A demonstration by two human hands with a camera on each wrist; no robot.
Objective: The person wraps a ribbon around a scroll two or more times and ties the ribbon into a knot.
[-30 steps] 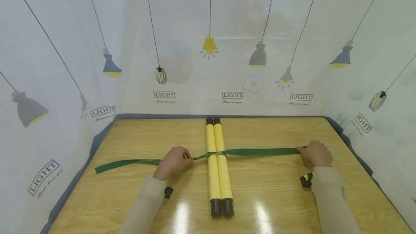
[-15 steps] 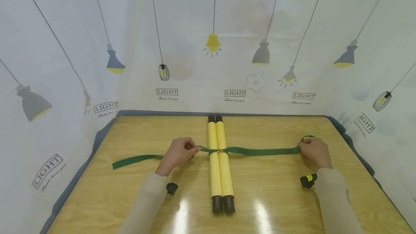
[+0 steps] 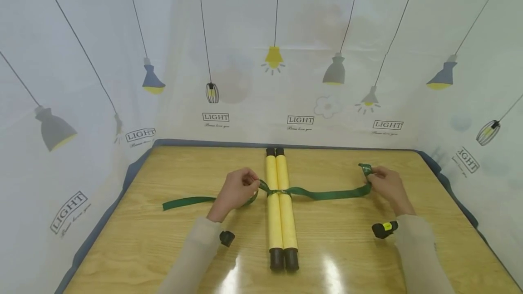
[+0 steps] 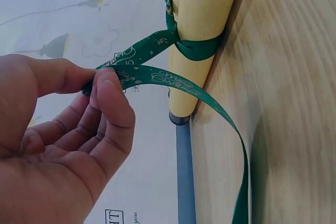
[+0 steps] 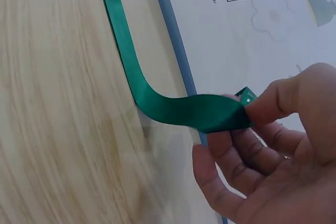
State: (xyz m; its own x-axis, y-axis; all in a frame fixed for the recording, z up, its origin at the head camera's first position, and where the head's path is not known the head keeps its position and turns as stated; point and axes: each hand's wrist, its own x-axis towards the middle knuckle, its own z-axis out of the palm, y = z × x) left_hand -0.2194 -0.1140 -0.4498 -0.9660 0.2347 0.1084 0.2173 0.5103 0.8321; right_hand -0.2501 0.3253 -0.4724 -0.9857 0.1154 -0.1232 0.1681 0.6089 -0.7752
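Note:
Two yellow tubes with dark end caps (image 3: pixel 282 221) lie side by side on the table, pointing away from me. A green ribbon (image 3: pixel 327 195) is wrapped and crossed around them near the middle. My left hand (image 3: pixel 237 192) pinches the ribbon just left of the tubes, and its loose tail trails left over the table. In the left wrist view the ribbon (image 4: pixel 173 80) shows pale printed lettering and runs between thumb and finger. My right hand (image 3: pixel 388 187) pinches the other side near its end, lifted off the table, with a short piece standing above the fingers.
The wooden table (image 3: pixel 335 257) has a blue-grey edge (image 3: pixel 229 143) at the back. Behind and on both sides stands a pale sheet (image 3: pixel 245 22) printed with hanging lamps. A small black device (image 3: pixel 384 229) sits at the right wrist, another (image 3: pixel 227 238) at the left.
The left hand has shifted right, closer to the tubes, drawing its ribbon tail along. The right hand has moved slightly left and raised its ribbon end; that side now sags.

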